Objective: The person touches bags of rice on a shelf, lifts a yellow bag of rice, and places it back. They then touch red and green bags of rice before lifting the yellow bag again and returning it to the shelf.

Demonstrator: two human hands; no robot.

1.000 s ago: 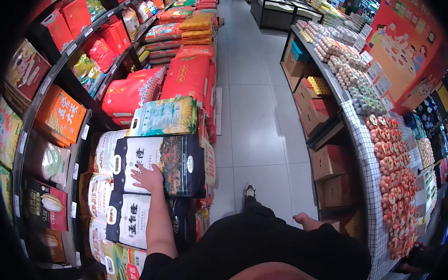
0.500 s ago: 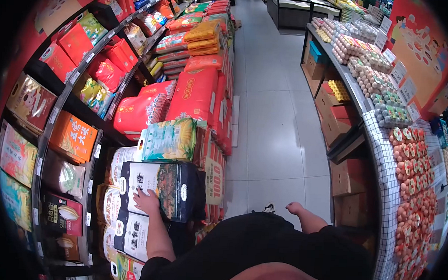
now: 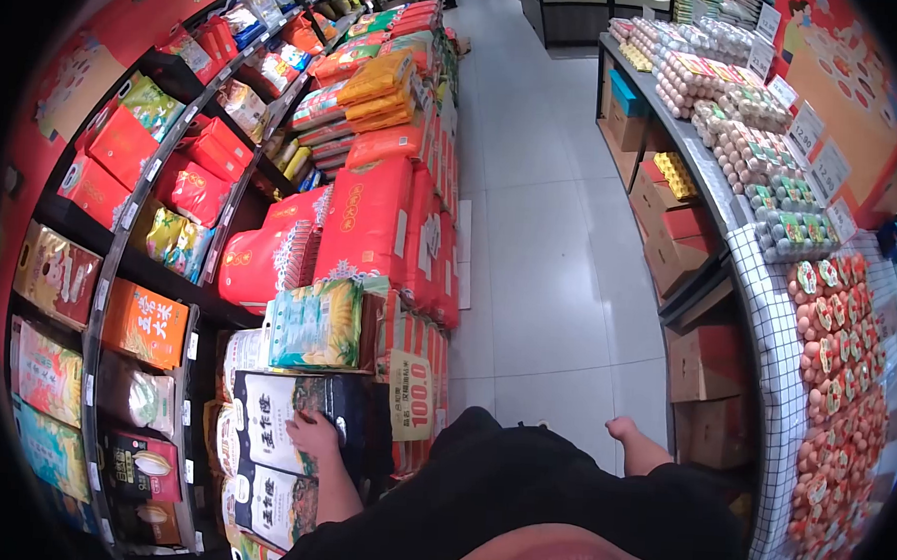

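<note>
My left hand lies with fingers spread on a white and dark blue rice bag on the stack at my left. It rests on the bag's top without gripping it. A second bag of the same kind lies nearer to me. Beyond my left hand is a teal and yellow bag. My right hand hangs at my right side over the aisle, with nothing visible in it. Its fingers are mostly turned out of sight.
Red rice bags are piled farther along the left. Shelves of packaged goods line the far left. On the right, a display table carries packed eggs, with cardboard boxes below. A tiled aisle runs between. A price sign hangs by the stack.
The view has shifted slightly and turned. My left hand has slid a little to the right across the bag, fingers still spread. My right hand appears farther right.
</note>
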